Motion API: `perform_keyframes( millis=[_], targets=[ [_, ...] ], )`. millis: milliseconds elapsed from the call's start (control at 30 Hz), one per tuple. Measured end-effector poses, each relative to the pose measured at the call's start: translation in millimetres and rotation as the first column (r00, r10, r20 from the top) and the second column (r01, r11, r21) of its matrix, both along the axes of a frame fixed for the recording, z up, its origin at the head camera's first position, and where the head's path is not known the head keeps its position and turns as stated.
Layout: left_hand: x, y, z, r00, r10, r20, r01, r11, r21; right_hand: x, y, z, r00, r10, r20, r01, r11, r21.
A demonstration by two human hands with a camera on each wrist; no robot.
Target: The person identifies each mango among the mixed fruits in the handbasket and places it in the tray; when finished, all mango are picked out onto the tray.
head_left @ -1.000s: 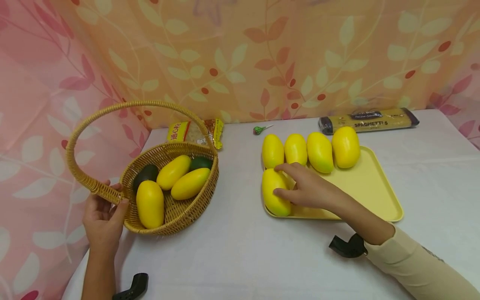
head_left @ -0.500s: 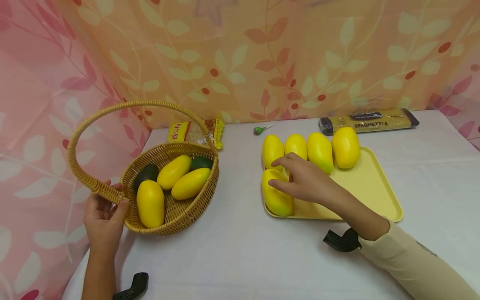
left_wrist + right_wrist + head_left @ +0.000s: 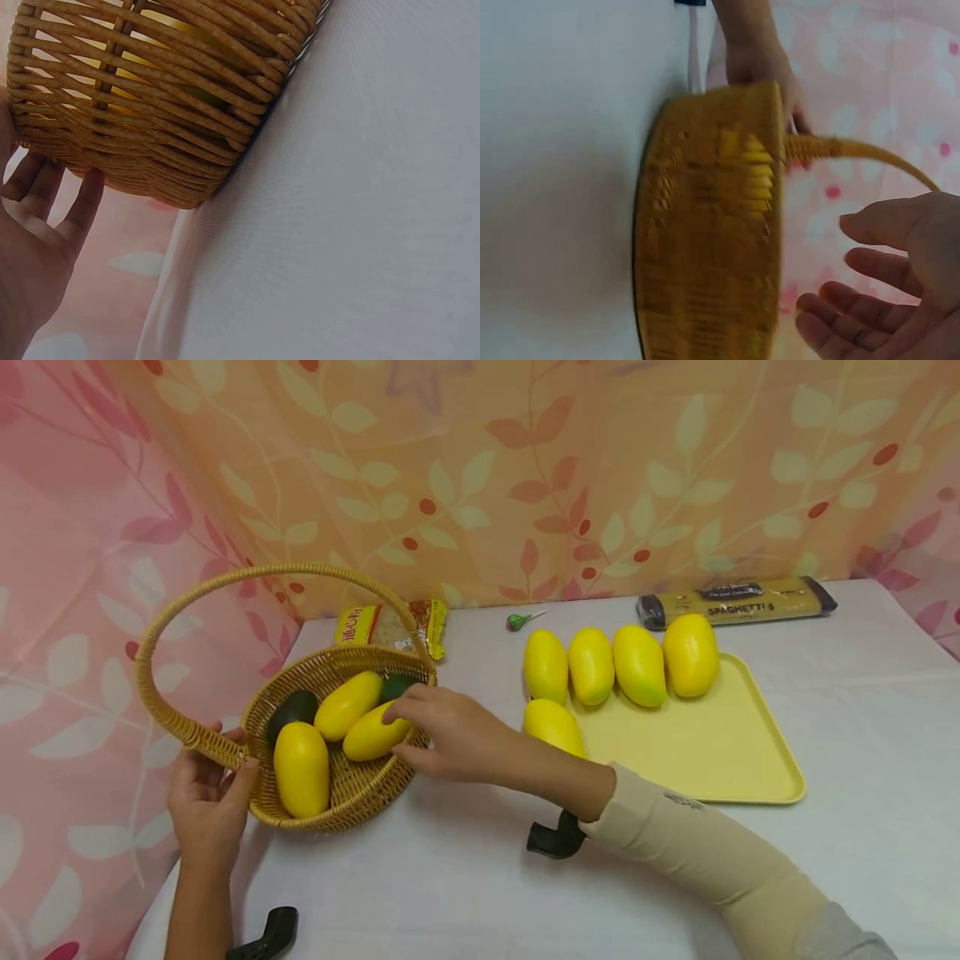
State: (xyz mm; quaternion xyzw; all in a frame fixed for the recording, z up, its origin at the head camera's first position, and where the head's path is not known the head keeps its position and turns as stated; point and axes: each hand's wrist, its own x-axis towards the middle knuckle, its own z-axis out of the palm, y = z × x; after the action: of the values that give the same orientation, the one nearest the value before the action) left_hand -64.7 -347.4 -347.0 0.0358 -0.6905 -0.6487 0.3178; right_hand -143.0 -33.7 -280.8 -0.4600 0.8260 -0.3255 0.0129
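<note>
The wicker basket (image 3: 384, 787) with a tall arched handle holds 3 yellow mangoes, among them one (image 3: 372, 733) at the right side, and dark green oval fruits (image 3: 291, 714). My left hand (image 3: 208, 814) grips the basket's left rim at the foot of the handle, thumb on the rim; the left wrist view shows its fingers (image 3: 86, 206) against the woven wall. Over the basket's right rim hovers my right hand (image 3: 457, 739), overlapping the right mango. Seen from the right wrist, that hand (image 3: 885, 292) has spread, loosely bent fingers with nothing between them.
On the right lies a yellow tray (image 3: 675, 756) with a back row of several mangoes (image 3: 640, 666) and one mango (image 3: 552, 724) at its left edge, partly behind the right forearm. Along the back are a pasta bag (image 3: 375, 625), a lollipop (image 3: 517, 621) and a spaghetti pack (image 3: 738, 603).
My right hand has let go of the front-left mango on the tray and moved left to the basket's right rim. That mango stays on the tray; my left hand keeps its grip.
</note>
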Motion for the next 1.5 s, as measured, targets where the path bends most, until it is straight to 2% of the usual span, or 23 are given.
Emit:
perform_keyframes(
  millis=[133, 233, 333, 467, 600, 900, 1167, 1500],
  targets=[
    [0.6, 0.1, 0.2, 0.999, 0.030, 0.040, -0.029, 0.999, -0.020, 4.8, -43.6, -6.3, 0.994, 0.072, 0.081, -0.074, 0.997, 0.014],
    [0.0, -0.2, -0.6, 0.998, 0.039, 0.045, -0.037, 0.999, -0.040, 7.3, -72.0, -15.1, 0.988, 0.086, 0.132, -0.092, 0.995, 0.037],
    [-0.8, -0.6, -1.6, 0.999, 0.037, 0.039, -0.035, 0.998, -0.054, 8.4, -95.0, -22.9, 0.991, 0.051, 0.127, -0.064, 0.993, 0.096],
    [-1.4, -2.2, -2.5, 1.000, 0.015, 0.012, -0.015, 0.999, -0.030, 7.5, -117.2, -27.2, 0.991, -0.002, 0.134, -0.023, 0.983, 0.183],
    [-1.1, -3.8, -2.7, 1.000, 0.004, -0.010, -0.004, 1.000, 0.003, 4.8, -130.8, -28.1, 0.985, -0.018, 0.173, -0.020, 0.976, 0.216],
    [-1.2, -3.3, -1.9, 1.000, -0.012, -0.023, 0.013, 1.000, 0.012, 2.4, -136.5, -28.5, 0.987, -0.021, 0.156, -0.012, 0.978, 0.207],
    [-1.1, -2.4, -2.0, 1.000, -0.012, -0.013, 0.012, 1.000, 0.022, 0.9, -129.6, -27.2, 0.987, -0.012, 0.161, -0.005, 0.995, 0.101],
    [-2.5, -2.9, -2.2, 0.999, -0.021, -0.027, 0.021, 1.000, 0.011, 2.1, -114.4, -20.9, 0.988, 0.035, 0.149, -0.031, 0.999, -0.029]
  ],
)
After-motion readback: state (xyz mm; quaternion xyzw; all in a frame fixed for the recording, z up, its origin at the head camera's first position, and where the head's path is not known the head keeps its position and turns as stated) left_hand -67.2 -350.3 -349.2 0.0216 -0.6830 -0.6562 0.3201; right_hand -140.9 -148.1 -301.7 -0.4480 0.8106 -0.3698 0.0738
